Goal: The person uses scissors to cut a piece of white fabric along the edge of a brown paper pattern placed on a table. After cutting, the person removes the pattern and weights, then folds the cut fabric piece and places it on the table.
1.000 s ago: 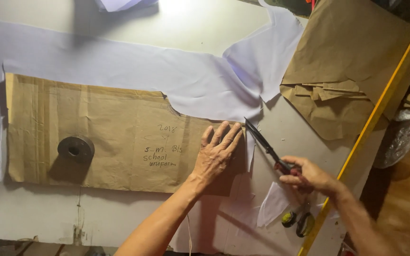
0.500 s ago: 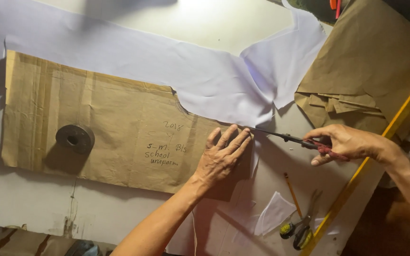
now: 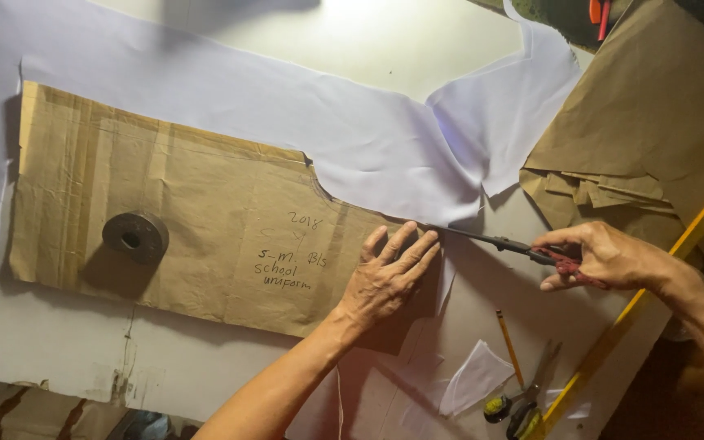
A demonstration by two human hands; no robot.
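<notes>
Pale, worn tabletop (image 3: 205,367) carries the work. Fingers of the left hand (image 3: 385,277) lie spread flat, pinning one brown paper pattern piece (image 3: 205,236) onto one sheet of white cloth (image 3: 352,138). The right hand (image 3: 605,257) is clamped on red-handled scissors (image 3: 499,242), blades at the pattern's edge: cutting is underway, and following the curve needs care. One round dark metal weight (image 3: 134,236) and one yellow pencil (image 3: 508,346) lie nearby.
</notes>
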